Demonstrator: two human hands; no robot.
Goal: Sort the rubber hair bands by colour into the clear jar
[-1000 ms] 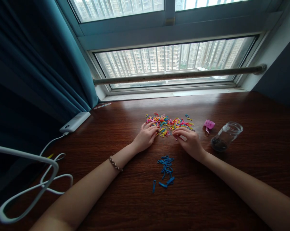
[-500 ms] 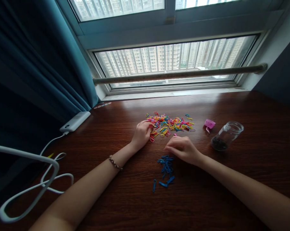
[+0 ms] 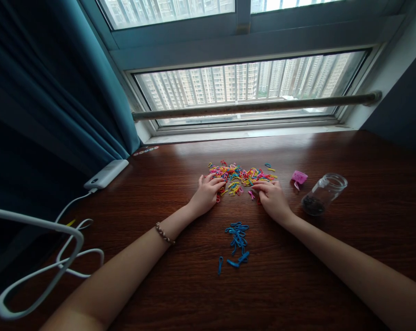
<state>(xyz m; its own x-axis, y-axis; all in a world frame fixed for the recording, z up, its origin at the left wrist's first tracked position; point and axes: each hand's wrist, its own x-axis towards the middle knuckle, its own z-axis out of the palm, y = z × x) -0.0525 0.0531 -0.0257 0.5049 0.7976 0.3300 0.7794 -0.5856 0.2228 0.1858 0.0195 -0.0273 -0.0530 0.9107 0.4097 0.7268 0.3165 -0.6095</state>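
Note:
A loose heap of small looped elastic bands (image 3: 236, 175) in red, yellow, pink and blue lies on the brown table. At the heap's left edge, the outstretched fingers of my left hand (image 3: 206, 195) rest on the bands; the hand is open. My right hand (image 3: 274, 200) is at the heap's right front edge, its fingers extended and touching bands there, holding nothing that I can see. Just left of it lies a separate pink band (image 3: 251, 195). Nearer to me is a group of blue bands (image 3: 238, 234), with one blue band (image 3: 220, 265) apart at its front left.
Right of the heap are a small pink plastic piece (image 3: 299, 177) and a clear glass jar (image 3: 325, 195) with dark contents. A white power device (image 3: 106, 174) with a looped white cable (image 3: 38, 269) lies left, near the blue curtain (image 3: 100, 92). The window is behind.
My right hand has moved forward and right, from above the blue group to the heap's right edge. My left hand's fingers have spread over the left bands.

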